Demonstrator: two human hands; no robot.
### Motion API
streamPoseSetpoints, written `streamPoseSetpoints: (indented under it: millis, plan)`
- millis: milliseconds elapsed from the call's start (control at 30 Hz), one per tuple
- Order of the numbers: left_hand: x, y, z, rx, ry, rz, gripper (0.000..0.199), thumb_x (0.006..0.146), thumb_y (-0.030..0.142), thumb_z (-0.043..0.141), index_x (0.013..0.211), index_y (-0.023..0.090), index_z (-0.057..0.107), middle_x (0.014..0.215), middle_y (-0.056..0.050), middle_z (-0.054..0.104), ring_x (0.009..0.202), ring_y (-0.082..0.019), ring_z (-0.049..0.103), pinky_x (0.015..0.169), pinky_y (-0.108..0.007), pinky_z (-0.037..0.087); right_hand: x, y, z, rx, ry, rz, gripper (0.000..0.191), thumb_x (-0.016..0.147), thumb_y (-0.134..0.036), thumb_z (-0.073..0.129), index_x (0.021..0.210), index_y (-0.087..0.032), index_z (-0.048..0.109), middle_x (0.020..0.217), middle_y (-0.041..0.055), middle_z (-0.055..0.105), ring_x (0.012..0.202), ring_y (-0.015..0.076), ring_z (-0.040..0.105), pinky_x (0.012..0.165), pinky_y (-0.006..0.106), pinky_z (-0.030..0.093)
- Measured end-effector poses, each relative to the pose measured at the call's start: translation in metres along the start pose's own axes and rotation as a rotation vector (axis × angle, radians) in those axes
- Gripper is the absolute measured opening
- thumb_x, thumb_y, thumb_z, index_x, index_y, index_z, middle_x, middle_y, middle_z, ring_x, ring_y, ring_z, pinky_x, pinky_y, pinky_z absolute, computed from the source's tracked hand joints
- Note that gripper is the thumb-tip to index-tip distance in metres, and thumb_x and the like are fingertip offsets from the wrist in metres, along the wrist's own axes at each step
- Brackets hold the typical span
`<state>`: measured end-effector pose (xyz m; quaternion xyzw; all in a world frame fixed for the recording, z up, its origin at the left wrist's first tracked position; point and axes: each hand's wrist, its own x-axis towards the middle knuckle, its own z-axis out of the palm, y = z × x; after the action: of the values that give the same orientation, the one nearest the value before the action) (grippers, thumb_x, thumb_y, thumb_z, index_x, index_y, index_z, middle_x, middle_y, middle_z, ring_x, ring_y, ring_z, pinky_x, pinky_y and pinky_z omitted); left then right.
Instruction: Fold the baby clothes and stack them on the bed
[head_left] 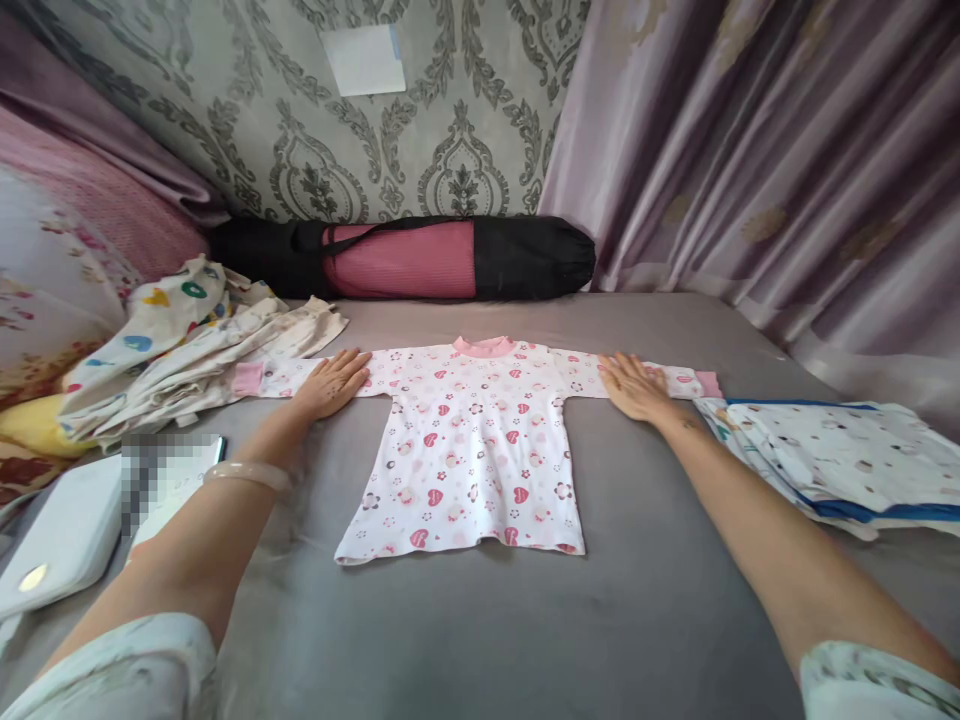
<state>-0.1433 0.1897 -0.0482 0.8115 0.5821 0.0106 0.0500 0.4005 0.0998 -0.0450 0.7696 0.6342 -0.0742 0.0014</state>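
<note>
A small white long-sleeved shirt [472,450] with pink hearts and flowers lies spread flat on the grey sheet [480,630], its pink collar away from me. Both sleeves stretch straight out to the sides and end in pink cuffs. My left hand [334,383] rests flat on the left sleeve, fingers extended, between cuff and shoulder. On the right sleeve lies my right hand [634,386], palm down with its fingers spread. Neither hand grips the cloth. The hem shows slight ripples.
Crumpled patterned clothes [225,340] lie at the left, touching the left cuff. Folded clothes [832,455] sit by the right cuff. A black and pink rolled bag [405,258] lies along the wall. A white device [64,530] is at the lower left, near a yellow item [41,425].
</note>
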Motion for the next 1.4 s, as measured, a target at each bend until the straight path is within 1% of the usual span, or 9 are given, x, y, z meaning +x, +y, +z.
streamPoseSetpoints:
  millis: [167, 433, 533, 633, 700, 800, 933, 1067, 1400]
  plan:
    - [-0.005, -0.021, -0.007, 0.017, -0.002, -0.058, 0.059, 0.098, 0.044, 0.018, 0.15, 0.018, 0.03, 0.156, -0.013, 0.029, 0.144, -0.028, 0.025, 0.112, -0.051, 0.023, 0.007, 0.039, 0.005, 0.024, 0.075, 0.154, 0.054, 0.1, -0.043, 0.024, 0.149, -0.024, 0.034, 0.159, 0.0133, 0.021, 0.144, 0.0351, 0.018, 0.111, 0.062, 0.014]
    - [-0.009, -0.006, -0.016, 0.107, -0.036, -0.169, 0.064, 0.097, 0.047, 0.018, 0.149, 0.011, 0.029, 0.157, -0.02, 0.022, 0.145, -0.033, 0.019, 0.112, -0.055, 0.017, -0.005, 0.026, -0.008, 0.037, 0.104, 0.144, 0.051, 0.101, -0.036, 0.032, 0.148, -0.017, 0.034, 0.157, 0.0204, 0.023, 0.143, 0.0345, 0.02, 0.109, 0.06, 0.018]
    - [-0.022, 0.033, -0.03, 0.174, 0.175, -0.108, 0.059, 0.095, 0.042, 0.032, 0.142, 0.007, 0.038, 0.154, -0.023, 0.026, 0.144, -0.035, 0.021, 0.113, -0.056, 0.014, -0.023, 0.006, -0.017, 0.051, 0.266, 0.063, 0.052, 0.098, -0.03, 0.039, 0.147, -0.012, 0.034, 0.156, 0.0209, 0.023, 0.143, 0.0307, 0.021, 0.112, 0.051, 0.016]
    - [-0.045, 0.095, -0.042, 0.037, 0.281, 0.018, 0.047, 0.094, 0.039, 0.038, 0.131, 0.013, 0.05, 0.14, -0.018, 0.048, 0.131, -0.033, 0.043, 0.108, -0.051, 0.028, -0.043, -0.023, -0.019, 0.169, 0.391, -0.007, 0.039, 0.094, -0.024, 0.043, 0.13, -0.013, 0.054, 0.133, 0.0157, 0.057, 0.123, 0.0255, 0.048, 0.105, 0.037, 0.029]
    - [-0.066, 0.147, -0.045, -0.149, 0.208, 0.168, 0.04, 0.094, 0.041, 0.041, 0.123, 0.017, 0.055, 0.122, -0.013, 0.062, 0.108, -0.025, 0.06, 0.096, -0.04, 0.043, -0.054, -0.044, -0.016, 0.222, 0.344, -0.015, 0.03, 0.093, -0.024, 0.042, 0.109, -0.017, 0.066, 0.107, 0.0088, 0.07, 0.101, 0.0213, 0.06, 0.091, 0.03, 0.039]
    - [-0.102, 0.227, -0.041, -0.33, 0.035, 0.413, 0.031, 0.094, 0.041, 0.045, 0.108, 0.019, 0.062, 0.099, -0.008, 0.069, 0.085, -0.018, 0.066, 0.077, -0.029, 0.049, -0.065, -0.069, -0.01, 0.307, 0.18, -0.003, 0.025, 0.088, -0.03, 0.048, 0.085, -0.02, 0.071, 0.085, 0.003, 0.072, 0.082, 0.0191, 0.063, 0.073, 0.026, 0.042]
    - [-0.146, 0.306, -0.032, -0.237, -0.086, 0.522, 0.033, 0.089, 0.05, 0.056, 0.094, 0.019, 0.064, 0.092, -0.009, 0.067, 0.086, -0.022, 0.066, 0.071, -0.03, 0.05, -0.072, -0.091, -0.008, 0.351, 0.057, 0.081, 0.03, 0.085, -0.042, 0.053, 0.074, -0.022, 0.071, 0.083, 0.0034, 0.072, 0.086, 0.022, 0.064, 0.08, 0.031, 0.041]
    - [-0.165, 0.337, -0.028, -0.112, -0.114, 0.471, 0.033, 0.085, 0.047, 0.063, 0.1, 0.017, 0.061, 0.101, -0.012, 0.065, 0.096, -0.027, 0.064, 0.076, -0.035, 0.051, -0.076, -0.101, -0.006, 0.367, 0.054, 0.147, 0.032, 0.083, -0.05, 0.052, 0.077, -0.026, 0.072, 0.092, 0.003, 0.073, 0.097, 0.0249, 0.062, 0.095, 0.042, 0.035]
    - [-0.169, 0.349, -0.016, -0.023, -0.042, 0.406, 0.02, 0.088, 0.023, 0.049, 0.09, 0.012, 0.066, 0.09, -0.019, 0.065, 0.089, -0.03, 0.063, 0.069, -0.039, 0.051, -0.078, -0.104, 0.004, 0.38, 0.101, 0.103, 0.025, 0.079, -0.049, 0.058, 0.078, -0.029, 0.072, 0.097, 0.001, 0.072, 0.105, 0.0265, 0.059, 0.095, 0.044, 0.035]
